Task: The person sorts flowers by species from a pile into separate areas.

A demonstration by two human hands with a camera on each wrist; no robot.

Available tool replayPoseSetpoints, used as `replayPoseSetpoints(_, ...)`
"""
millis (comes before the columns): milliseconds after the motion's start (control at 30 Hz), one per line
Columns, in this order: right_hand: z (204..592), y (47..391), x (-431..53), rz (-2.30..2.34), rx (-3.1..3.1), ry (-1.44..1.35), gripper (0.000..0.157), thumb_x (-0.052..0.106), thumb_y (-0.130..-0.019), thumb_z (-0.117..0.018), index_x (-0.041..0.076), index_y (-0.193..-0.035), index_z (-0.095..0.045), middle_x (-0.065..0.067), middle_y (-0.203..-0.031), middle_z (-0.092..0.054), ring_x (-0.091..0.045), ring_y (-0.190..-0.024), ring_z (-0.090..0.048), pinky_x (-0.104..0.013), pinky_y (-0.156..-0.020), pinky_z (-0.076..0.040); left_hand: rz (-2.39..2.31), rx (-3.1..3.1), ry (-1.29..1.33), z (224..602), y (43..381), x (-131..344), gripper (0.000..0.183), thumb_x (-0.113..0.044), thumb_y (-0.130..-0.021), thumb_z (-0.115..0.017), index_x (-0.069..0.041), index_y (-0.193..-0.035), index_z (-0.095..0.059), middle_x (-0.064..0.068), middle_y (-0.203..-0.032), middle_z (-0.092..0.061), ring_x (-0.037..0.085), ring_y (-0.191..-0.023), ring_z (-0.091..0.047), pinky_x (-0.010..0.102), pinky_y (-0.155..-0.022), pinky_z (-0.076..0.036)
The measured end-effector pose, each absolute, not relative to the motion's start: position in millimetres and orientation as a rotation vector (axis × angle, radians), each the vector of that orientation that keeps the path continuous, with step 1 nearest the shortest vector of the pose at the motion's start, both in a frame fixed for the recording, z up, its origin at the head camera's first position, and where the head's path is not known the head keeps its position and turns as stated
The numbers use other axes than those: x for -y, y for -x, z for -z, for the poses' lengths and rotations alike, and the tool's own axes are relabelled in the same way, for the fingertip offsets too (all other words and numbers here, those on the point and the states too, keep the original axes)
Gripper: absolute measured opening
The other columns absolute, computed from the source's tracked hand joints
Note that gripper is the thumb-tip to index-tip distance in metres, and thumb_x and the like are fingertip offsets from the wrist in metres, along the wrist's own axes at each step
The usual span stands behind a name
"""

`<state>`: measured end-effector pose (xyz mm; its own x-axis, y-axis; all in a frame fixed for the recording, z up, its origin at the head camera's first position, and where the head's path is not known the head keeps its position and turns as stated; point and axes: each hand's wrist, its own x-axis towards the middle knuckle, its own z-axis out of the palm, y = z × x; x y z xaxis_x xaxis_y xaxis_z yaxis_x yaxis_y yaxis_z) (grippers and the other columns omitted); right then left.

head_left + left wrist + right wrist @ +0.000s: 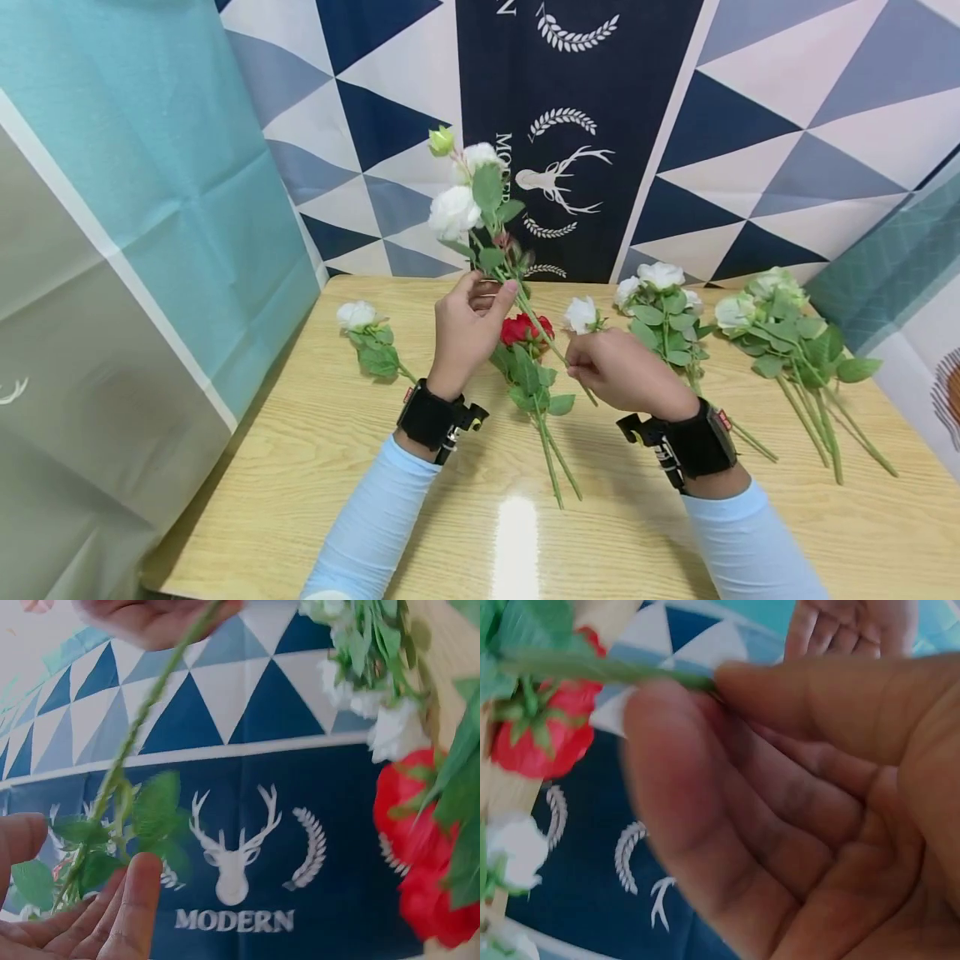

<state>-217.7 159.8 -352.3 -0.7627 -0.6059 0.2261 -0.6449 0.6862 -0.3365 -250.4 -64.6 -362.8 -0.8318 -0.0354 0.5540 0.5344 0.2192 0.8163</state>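
A long artificial rose stem with white blooms (455, 212), a pale green bud (441, 142) and leaves tilts above the table. My right hand (630, 367) pinches its lower stem (607, 667) between thumb and forefinger. Higher up, around the leafy part, is my left hand (468, 329). In the left wrist view its thumb and fingers (135, 907) stand apart, with the stem (142, 727) running through the gap. Below both hands a red rose (517, 329) lies on the table, its leafy stem pointing toward me.
On the wooden table (300, 500), a single white rose (357, 315) lies at left. A white rose head (581, 315) shows behind my right hand. Farther right lie a white rose bunch (662, 277) and a pale green-white bunch (780, 287). A patterned curtain (397, 50) hangs behind.
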Motion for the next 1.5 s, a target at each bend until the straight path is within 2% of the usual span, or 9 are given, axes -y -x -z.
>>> replayPoseSetpoints(333, 356.9, 222.7, -165.6, -0.582, 2.979, -1.110, 0.043, -0.010, -0.090, -0.060, 0.017, -0.066, -0.038, 0.007, -0.067, -0.022, -0.009, -0.060, -0.020, -0.028, -0.059, -0.022, 1.798, 2.098, 0.521, 372.3, 250.0, 55.8, 0.014, -0.014, -0.105, -0.061, 0.000, -0.105, -0.064, 0.015, -0.098, -0.074, 0.022, -0.077, -0.072, 0.026, -0.058, -0.049)
replayPoseSetpoints(433, 353.2, 223.0, -169.2, -0.591, 3.022, -1.067, 0.029, -0.002, -0.092, -0.068, 0.015, -0.073, -0.055, 0.010, -0.067, -0.041, -0.005, -0.059, -0.036, -0.027, -0.058, -0.034, 1.826, 2.106, 0.536, 371.8, 247.0, 53.6, 0.012, -0.013, -0.105, -0.060, -0.001, -0.104, -0.063, 0.015, -0.095, -0.073, 0.022, -0.075, -0.071, 0.026, -0.057, -0.045)
replayPoseSetpoints(533, 349.3, 222.0, -171.9, -0.636, 3.011, -0.993, 0.003, 0.013, -0.096, -0.072, 0.010, -0.095, -0.071, 0.006, -0.077, -0.064, -0.005, -0.065, -0.057, -0.032, -0.062, -0.048, 1.865, 2.098, 0.566, 370.2, 242.7, 49.8, 0.012, -0.012, -0.104, -0.061, 0.000, -0.103, -0.063, 0.017, -0.092, -0.073, 0.027, -0.078, -0.073, 0.027, -0.062, -0.052)
replayPoseSetpoints(567, 348.3, 221.4, -172.2, -0.656, 2.978, -0.974, 0.009, 0.017, -0.097, -0.072, 0.009, -0.102, -0.072, 0.005, -0.080, -0.067, -0.006, -0.067, -0.060, -0.033, -0.064, -0.051, 1.875, 2.096, 0.579, 370.0, 241.3, 48.0, 0.012, -0.012, -0.104, -0.061, 0.000, -0.102, -0.062, 0.017, -0.092, -0.073, 0.030, -0.079, -0.073, 0.028, -0.063, -0.054)
replayPoseSetpoints(667, 347.1, 219.6, -170.8, -0.720, 2.856, -0.918, 0.014, 0.023, -0.100, -0.069, 0.010, -0.104, -0.074, 0.005, -0.079, -0.069, -0.005, -0.066, -0.061, -0.034, -0.066, -0.051, 1.889, 2.101, 0.612, 370.1, 237.5, 41.4, 0.013, -0.011, -0.103, -0.063, 0.001, -0.098, -0.061, 0.019, -0.090, -0.073, 0.028, -0.077, -0.074, 0.031, -0.065, -0.058)
replayPoseSetpoints(833, 345.7, 216.9, -167.9, -0.762, 2.752, -0.872, 0.010, 0.019, -0.099, -0.070, 0.012, -0.100, -0.076, 0.003, -0.082, -0.073, -0.005, -0.069, -0.063, -0.034, -0.067, -0.052, 1.818, 2.138, 0.638, 372.1, 231.5, 32.5, 0.013, -0.011, -0.103, -0.063, -0.001, -0.095, -0.061, 0.014, -0.084, -0.072, 0.012, -0.069, -0.071, 0.024, -0.057, -0.051)
replayPoseSetpoints(1067, 343.0, 213.6, -163.5, -0.747, 2.736, -0.726, 0.016, 0.020, -0.092, -0.079, 0.007, -0.099, -0.072, -0.004, -0.086, -0.073, -0.017, -0.074, -0.070, -0.039, -0.069, -0.057, 1.799, 2.182, 0.641, 373.3, 227.1, 26.7, 0.013, -0.011, -0.103, -0.063, 0.000, -0.098, -0.063, 0.016, -0.090, -0.074, 0.024, -0.080, -0.075, 0.024, -0.062, -0.055)
replayPoseSetpoints(1267, 344.0, 210.6, -158.7, -0.774, 2.708, -0.729, 0.013, 0.012, -0.094, -0.076, 0.002, -0.102, -0.075, -0.009, -0.090, -0.075, -0.022, -0.078, -0.072, -0.041, -0.071, -0.058, 1.810, 2.220, 0.603, 376.8, 229.2, 22.0, 0.014, -0.013, -0.103, -0.064, 0.000, -0.098, -0.065, 0.013, -0.092, -0.073, 0.017, -0.083, -0.076, 0.025, -0.064, -0.056)
replayPoseSetpoints(1500, 346.7, 206.8, -153.8, -0.804, 2.665, -0.681, 0.007, 0.007, -0.094, -0.074, 0.002, -0.096, -0.070, -0.013, -0.088, -0.073, -0.025, -0.074, -0.070, -0.043, -0.069, -0.056, 1.813, 2.248, 0.559, 378.6, 229.0, 19.3, 0.015, -0.015, -0.102, -0.065, 0.000, -0.100, -0.065, 0.013, -0.095, -0.073, 0.020, -0.087, -0.075, 0.025, -0.068, -0.058)
